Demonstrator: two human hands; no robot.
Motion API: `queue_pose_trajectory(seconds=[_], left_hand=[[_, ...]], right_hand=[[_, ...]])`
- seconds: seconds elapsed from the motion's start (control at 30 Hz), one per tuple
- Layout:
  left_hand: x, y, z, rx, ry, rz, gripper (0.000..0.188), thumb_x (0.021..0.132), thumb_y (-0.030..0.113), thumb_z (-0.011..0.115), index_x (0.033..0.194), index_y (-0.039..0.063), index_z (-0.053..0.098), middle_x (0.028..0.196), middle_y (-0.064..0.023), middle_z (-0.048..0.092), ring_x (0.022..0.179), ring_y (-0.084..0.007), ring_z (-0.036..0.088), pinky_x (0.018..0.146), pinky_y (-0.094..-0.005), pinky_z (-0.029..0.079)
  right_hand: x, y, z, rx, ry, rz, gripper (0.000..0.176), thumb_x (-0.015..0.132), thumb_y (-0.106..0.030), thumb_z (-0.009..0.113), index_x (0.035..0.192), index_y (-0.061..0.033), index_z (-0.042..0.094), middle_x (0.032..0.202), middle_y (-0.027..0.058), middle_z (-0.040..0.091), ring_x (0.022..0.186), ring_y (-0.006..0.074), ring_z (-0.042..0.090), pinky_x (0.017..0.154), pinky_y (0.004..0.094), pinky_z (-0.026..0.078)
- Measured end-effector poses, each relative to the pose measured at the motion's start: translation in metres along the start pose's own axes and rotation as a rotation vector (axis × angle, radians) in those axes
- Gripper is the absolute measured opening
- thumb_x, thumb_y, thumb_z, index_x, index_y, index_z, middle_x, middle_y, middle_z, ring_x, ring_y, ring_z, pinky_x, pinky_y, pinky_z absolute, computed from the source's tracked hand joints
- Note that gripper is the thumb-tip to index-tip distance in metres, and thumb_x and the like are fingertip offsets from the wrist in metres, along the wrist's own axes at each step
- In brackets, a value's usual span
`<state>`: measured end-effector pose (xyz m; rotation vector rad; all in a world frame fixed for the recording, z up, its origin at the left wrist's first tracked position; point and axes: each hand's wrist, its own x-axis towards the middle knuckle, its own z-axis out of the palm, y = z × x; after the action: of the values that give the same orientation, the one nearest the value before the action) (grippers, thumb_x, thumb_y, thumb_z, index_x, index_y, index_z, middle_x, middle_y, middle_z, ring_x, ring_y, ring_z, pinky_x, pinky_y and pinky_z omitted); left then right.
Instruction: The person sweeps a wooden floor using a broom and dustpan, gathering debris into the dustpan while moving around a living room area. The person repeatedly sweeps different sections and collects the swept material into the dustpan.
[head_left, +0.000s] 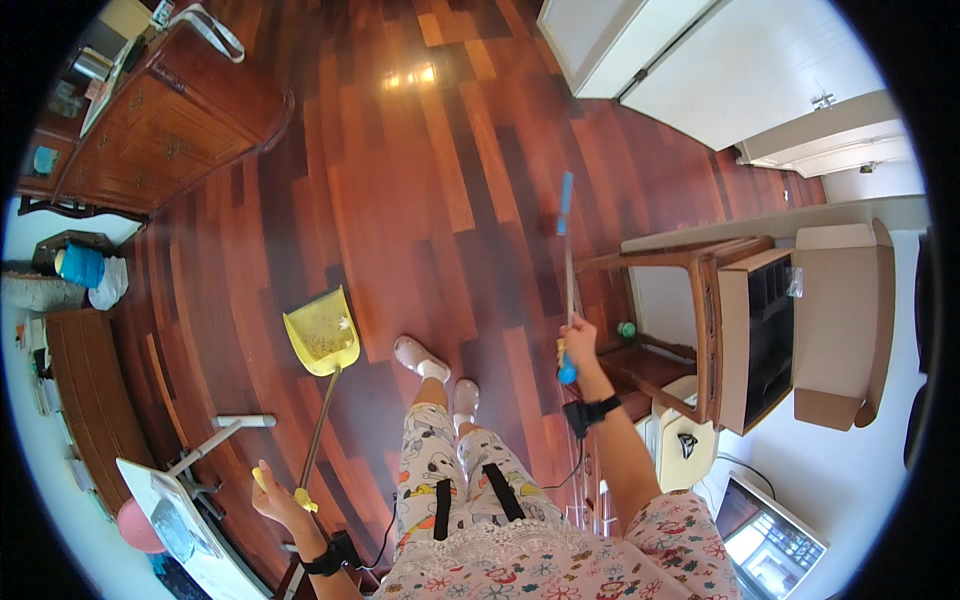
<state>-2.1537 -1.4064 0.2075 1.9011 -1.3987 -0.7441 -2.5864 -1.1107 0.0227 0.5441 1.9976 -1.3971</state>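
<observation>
My right hand (581, 341) is closed round the handle of a blue broom (565, 202), its narrow blue head towards the far side. On the left, my left hand (276, 499) grips the yellow-ended handle of a long-handled yellow dustpan (322, 334). Brownish debris and a small white scrap lie in the pan, which is over the wooden floor. Both wrists wear black straps with a small device.
A wooden cabinet (172, 142) stands far left and a white-topped table (180, 525) near left. To the right are a wooden-framed piece of furniture (705, 330), an open cardboard box (840, 322), white doors (690, 67) and a small green ball (625, 328). Cables hang near my wrists.
</observation>
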Motion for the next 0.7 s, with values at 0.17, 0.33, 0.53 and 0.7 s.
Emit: queue_pose_trajectory(seconds=[0.17, 0.33, 0.53, 0.7], left_hand=[[0.035, 0.007, 0.048, -0.105, -0.044, -0.064, 0.045, 0.087, 0.026, 0.066, 0.055, 0.011, 0.038, 0.051, 0.0075, 0.029, 0.046, -0.0039, 0.025, 0.043, -0.0263, 0.015], [0.086, 0.030, 0.102, -0.092, 0.019, -0.098, 0.044, 0.084, 0.020, 0.069, 0.053, 0.010, 0.040, 0.050, 0.0070, 0.031, 0.046, -0.0049, 0.027, 0.042, -0.0276, 0.017], [0.130, 0.065, 0.183, -0.177, 0.007, -0.283, 0.042, 0.083, 0.017, 0.070, 0.052, 0.013, 0.041, 0.050, 0.0078, 0.036, 0.043, -0.0025, 0.030, 0.040, -0.0245, 0.017], [0.140, 0.087, 0.216, -0.052, -0.137, -0.206, 0.040, 0.079, 0.017, 0.071, 0.052, 0.007, 0.045, 0.050, 0.0060, 0.038, 0.047, -0.0038, 0.032, 0.041, -0.0273, 0.020]], right_hand=[[0.181, -0.056, -0.039, -0.310, 0.097, -0.185, 0.010, 0.083, -0.017, 0.055, 0.084, -0.0089, 0.061, 0.068, 0.0070, 0.055, 0.059, 0.0229, 0.058, 0.050, 0.0375, 0.046], [0.363, -0.073, -0.105, -1.986, 0.293, -0.731, 0.025, 0.084, -0.034, 0.055, 0.086, -0.0154, 0.071, 0.093, 0.0074, 0.069, 0.083, 0.0234, 0.066, 0.066, 0.0383, 0.051], [0.478, -0.097, -0.131, -1.982, 0.269, -0.368, 0.020, 0.083, -0.028, 0.058, 0.075, -0.0146, 0.070, 0.078, 0.0071, 0.069, 0.073, 0.0268, 0.067, 0.058, 0.0424, 0.050], [0.475, -0.069, -0.094, -1.985, 0.259, -0.430, 0.021, 0.081, -0.027, 0.059, 0.067, -0.0164, 0.069, 0.069, 0.0074, 0.067, 0.066, 0.0251, 0.067, 0.052, 0.0388, 0.049]])
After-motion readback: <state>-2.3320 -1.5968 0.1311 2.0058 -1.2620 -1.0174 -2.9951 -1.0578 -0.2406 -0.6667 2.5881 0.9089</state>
